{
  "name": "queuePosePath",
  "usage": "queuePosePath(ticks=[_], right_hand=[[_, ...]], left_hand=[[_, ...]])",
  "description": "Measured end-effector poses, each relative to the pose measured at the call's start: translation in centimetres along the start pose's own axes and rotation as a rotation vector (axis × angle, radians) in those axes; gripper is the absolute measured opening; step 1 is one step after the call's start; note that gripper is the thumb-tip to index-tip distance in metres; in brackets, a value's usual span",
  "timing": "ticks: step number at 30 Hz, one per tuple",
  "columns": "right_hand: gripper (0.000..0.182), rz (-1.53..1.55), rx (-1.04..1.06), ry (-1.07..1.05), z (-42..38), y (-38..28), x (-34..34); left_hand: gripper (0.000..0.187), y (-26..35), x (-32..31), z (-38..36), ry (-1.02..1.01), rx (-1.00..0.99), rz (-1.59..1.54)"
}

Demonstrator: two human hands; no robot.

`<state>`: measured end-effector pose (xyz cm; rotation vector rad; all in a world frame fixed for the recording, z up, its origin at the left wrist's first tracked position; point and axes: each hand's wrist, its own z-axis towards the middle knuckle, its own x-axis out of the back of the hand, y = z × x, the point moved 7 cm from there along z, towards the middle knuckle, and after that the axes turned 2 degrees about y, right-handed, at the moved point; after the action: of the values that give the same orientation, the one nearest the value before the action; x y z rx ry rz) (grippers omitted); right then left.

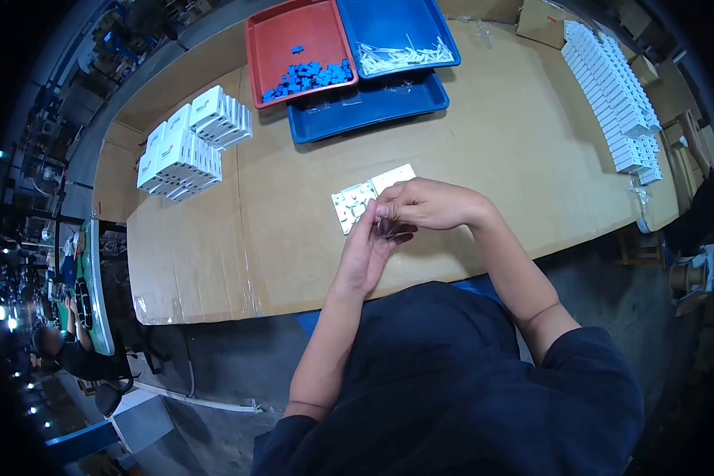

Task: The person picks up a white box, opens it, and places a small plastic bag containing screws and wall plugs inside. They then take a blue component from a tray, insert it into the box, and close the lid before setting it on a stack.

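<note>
My left hand is raised near the table's front edge, its fingers pressed together and partly covered by the other hand. Across its fingertips bends my right hand, thumb and fingers closed in a pinch. What sits between the two hands is hidden. Just beyond them a white molded plate with cutouts and raised details lies on the cardboard-covered table. Beside that, a second flat white piece is partly covered by my right hand.
Beyond the plates, a red tray holds small blue parts; a blue tray holds thin white pieces. Another blue tray lies underneath. White units are stacked left and right. A person is far left.
</note>
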<state>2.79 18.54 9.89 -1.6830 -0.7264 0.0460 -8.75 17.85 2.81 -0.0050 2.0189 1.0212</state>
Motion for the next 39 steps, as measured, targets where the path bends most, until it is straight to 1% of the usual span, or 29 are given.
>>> queuePosePath(ticks=[2, 4, 5, 7, 8, 9, 11, 13, 14, 15, 17, 18, 20, 21, 23, 24, 26, 27, 29, 33, 35, 36, 38, 39], right_hand=[[0.051, 0.002, -0.020, -0.012, 0.2, 0.3, 0.3], [0.045, -0.026, 0.196, 0.045, 0.4, -0.4, 1.1], [0.045, -0.030, 0.195, 0.049, 0.5, -0.2, 1.8], [0.038, -0.037, 0.308, 0.190, 0.6, -0.9, 4.7], [0.030, -0.008, 0.153, 0.246, 0.9, -0.1, 6.3], [0.030, -0.015, 0.159, 0.251, 1.3, -0.1, 7.6], [0.024, -0.111, 0.188, 0.555, 1.7, 0.5, 12.0], [0.021, -0.190, 0.203, 0.761, 2.8, 2.1, 15.6], [0.021, -0.259, 0.150, 0.877, 3.4, 3.4, 17.3], [0.021, -0.262, 0.153, 0.879, 4.6, 4.5, 18.6], [0.023, -0.399, 0.049, 1.036, 5.9, 6.9, 21.6], [0.023, -0.399, 0.050, 1.035, 6.8, 7.4, 22.2], [0.024, -0.689, 0.000, 1.170, 7.6, 7.4, 23.1], [0.024, -0.693, 0.006, 1.169, 8.5, 7.6, 23.8], [0.025, -0.862, -0.057, 1.133, 10.1, 7.8, 25.0], [0.025, -0.865, -0.053, 1.129, 10.6, 7.6, 25.6], [0.026, -0.891, -0.181, 1.014, 12.2, 8.3, 26.6], [0.026, -0.891, -0.177, 1.012, 12.7, 8.3, 27.3], [0.024, -0.926, -0.209, 0.871, 14.0, 9.0, 28.1], [0.021, -0.894, -0.259, 0.818, 13.8, 8.0, 28.8], [0.020, -0.757, -0.166, 0.896, 13.6, 8.4, 29.5], [0.020, -0.757, -0.170, 0.899, 13.3, 8.3, 29.7], [0.021, -0.476, 0.076, 1.022, 11.8, 7.8, 29.8], [0.021, -0.476, 0.066, 1.022, 11.2, 7.6, 29.4]], left_hand=[[0.054, 0.0, 0.2, -0.1, 0.021, -0.016, 0.052], [0.055, 0.0, 0.4, -0.1, 0.012, -0.060, 0.086], [0.055, -0.2, 0.6, 0.0, 0.006, -0.061, 0.087], [0.056, -0.1, 0.4, -0.2, 0.023, -0.029, 0.045], [0.056, 0.1, 0.5, -0.2, 0.017, -0.035, 0.048], [0.056, 0.0, 0.8, -0.2, 0.019, -0.019, 0.005], [0.056, 0.0, 0.9, -0.3, 0.020, 0.002, -0.034], [0.058, -0.1, 0.4, -0.6, -0.013, 0.021, -0.096], [0.058, -0.1, 0.3, -0.6, -0.016, 0.021, -0.094], [0.058, -0.2, 0.2, -0.7, -0.016, 0.020, -0.073], [0.058, -0.2, 0.0, -0.8, -0.016, 0.015, -0.052], [0.058, 0.0, -0.2, -1.1, -0.014, 0.015, -0.051], [0.057, 0.1, -0.4, -1.7, -0.010, 0.014, -0.053], [0.057, 0.3, -0.5, -2.0, -0.012, 0.015, -0.057], [0.056, 0.5, -0.7, -2.3, -0.014, 0.012, -0.066], [0.056, 0.6, -0.7, -2.5, -0.015, 0.001, -0.067], [0.055, 0.9, -0.7, -3.0, -0.012, -0.010, -0.070], [0.055, 1.2, -0.7, -3.2, -0.003, -0.021, -0.063], [0.054, 1.6, -0.7, -3.3, 0.003, -0.036, -0.052], [0.055, 1.7, -0.6, -3.3, -0.001, -0.032, -0.056], [0.056, 1.8, -0.6, -3.0, -0.012, -0.029, -0.052], [0.056, 1.7, -0.6, -2.9, -0.016, -0.023, -0.078], [0.056, 1.2, -0.5, -3.1, -0.015, -0.002, -0.111], [0.057, 1.3, -0.5, -3.0, -0.018, -0.005, -0.124]])
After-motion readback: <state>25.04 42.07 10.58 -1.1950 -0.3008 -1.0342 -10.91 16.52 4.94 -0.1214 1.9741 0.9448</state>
